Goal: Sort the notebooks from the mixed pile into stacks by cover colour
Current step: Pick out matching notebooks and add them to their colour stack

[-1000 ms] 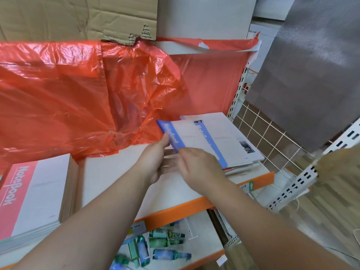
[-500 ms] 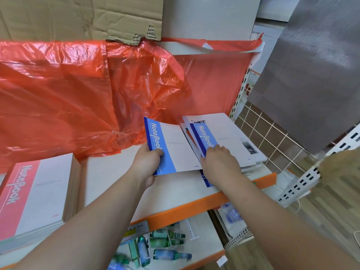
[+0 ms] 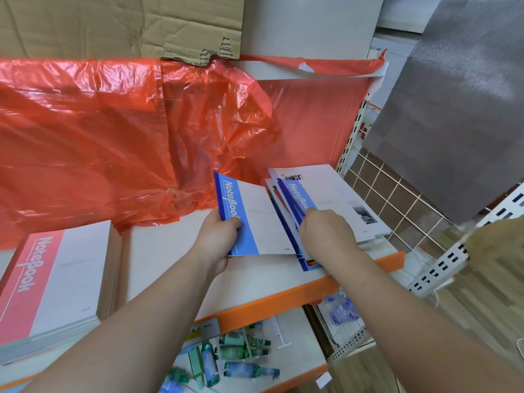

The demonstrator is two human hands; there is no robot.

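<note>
Spill risk: your left hand [image 3: 222, 236] grips the blue notebook [image 3: 256, 219]; your right hand [image 3: 326, 232], fingers seemingly pinching into the mixed pile [image 3: 337, 197], may drag notebooks off the shelf [image 3: 164, 256].

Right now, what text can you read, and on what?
"NoteBook": blue notebook held by the left hand.
"NoteBook": pink notebook topping the left stack.
"NoteBoo", end hidden by the right hand: second blue notebook in the mixed pile.
Too small: fine cover print, lower-shelf tag, bottle labels.
</note>
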